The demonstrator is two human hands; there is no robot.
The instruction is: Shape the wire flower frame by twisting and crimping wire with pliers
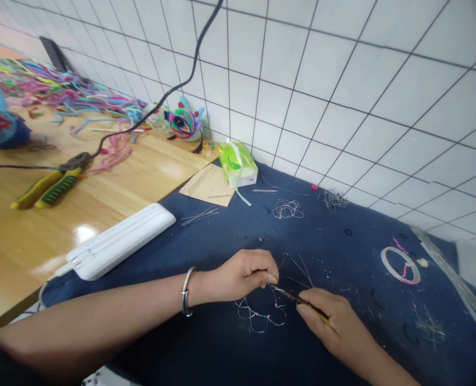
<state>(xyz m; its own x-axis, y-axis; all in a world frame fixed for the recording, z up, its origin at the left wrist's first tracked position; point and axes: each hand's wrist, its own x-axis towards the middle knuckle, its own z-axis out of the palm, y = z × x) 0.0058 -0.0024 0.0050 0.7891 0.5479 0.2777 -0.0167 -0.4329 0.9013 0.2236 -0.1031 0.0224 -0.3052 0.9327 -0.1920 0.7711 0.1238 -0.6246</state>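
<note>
Our left grip (246, 273) is pinched together on the top of a wire ring (257, 313) with pink beads, presumably to steady it. Our right grip (330, 321) is wrapped firmly round a yellow-handled tool (292, 296), slanted so its tips reach the wire just beside our left fingertips; whether its jaws bite, we cannot tell. The ring's loops spread below our left grip, over dark cloth (221, 238) that likely makes fine wire easier to see. Loose wires (305, 271) lie near. Farther off, a similar beaded wire piece (288, 209) and, on the wooden table (161, 171), larger pliers (66, 182) sit well apart, perhaps to leave us working room.
</note>
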